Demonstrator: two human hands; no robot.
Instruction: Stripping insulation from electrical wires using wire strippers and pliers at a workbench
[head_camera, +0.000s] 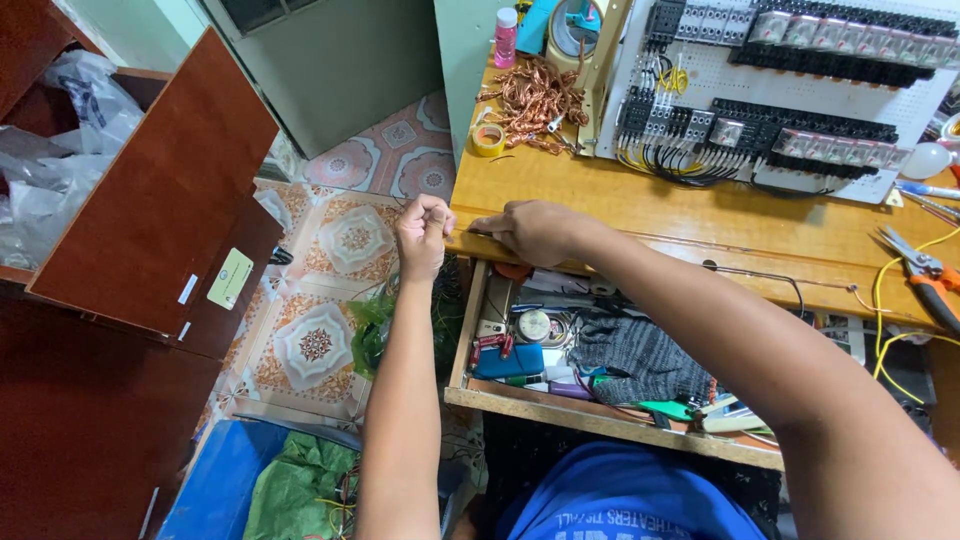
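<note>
The left hand is closed into a fist just off the left corner of the yellow wooden table, its fingers pressed together around the end of a thin bare wire. The right hand rests on the table's near edge just right of it, fingers pinching the same wire, which runs short and taut between the two hands; how it continues past the right hand I cannot tell.

Below the hands an open wooden drawer holds a grey knitted glove, a blue flat case and a round metal tin among small clutter.

Far on the table lie a tangle of copper wire, a roll of yellow tape and a white perforated panel with black relay blocks. Orange-handled pliers lie at the right edge. To the left stands a dark red wooden cabinet with an open door over a patterned tile floor.
</note>
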